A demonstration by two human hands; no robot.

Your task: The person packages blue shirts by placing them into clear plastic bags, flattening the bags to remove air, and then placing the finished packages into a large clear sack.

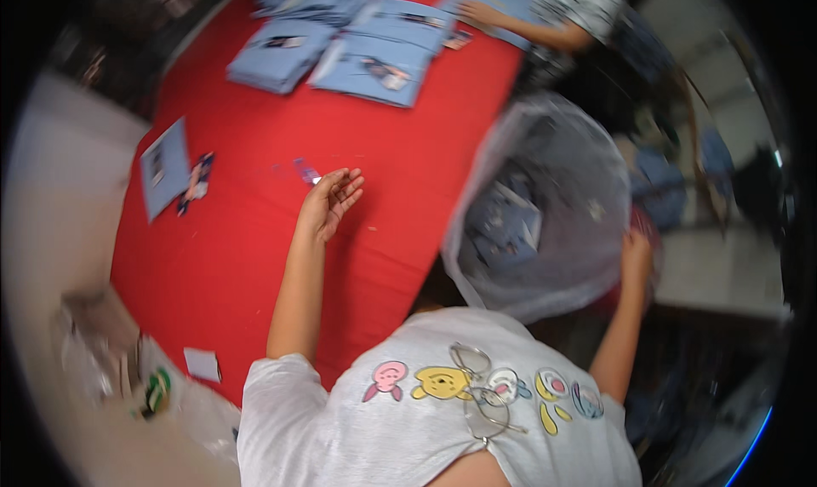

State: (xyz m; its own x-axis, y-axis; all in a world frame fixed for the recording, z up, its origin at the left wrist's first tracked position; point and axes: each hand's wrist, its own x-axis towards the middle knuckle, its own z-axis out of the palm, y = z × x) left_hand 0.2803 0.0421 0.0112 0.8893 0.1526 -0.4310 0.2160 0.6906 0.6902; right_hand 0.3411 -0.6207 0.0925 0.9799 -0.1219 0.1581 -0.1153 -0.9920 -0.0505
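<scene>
Over the red-covered table, my left hand (336,201) is raised with its fingers loosely stretched and slightly curled, and I see nothing in its palm. Just beyond its fingers is a small purple-and-clear item (305,170); blur hides its kind and whether I touch it. My right hand (637,255) is closed on the right rim of a bin lined with a clear plastic bag (562,274). A reddish wall of the bin shows beside that hand. Inside the bag lie blue packets or folded pieces (502,223) and scraps.
Stacks of folded blue garments (277,57) with tags lie at the table's far side. One blue piece (166,170) and a dark printed tag (197,183) lie at left. A white card (202,364) is at the near-left edge. A co-worker's hand (481,14) rests on blue fabric.
</scene>
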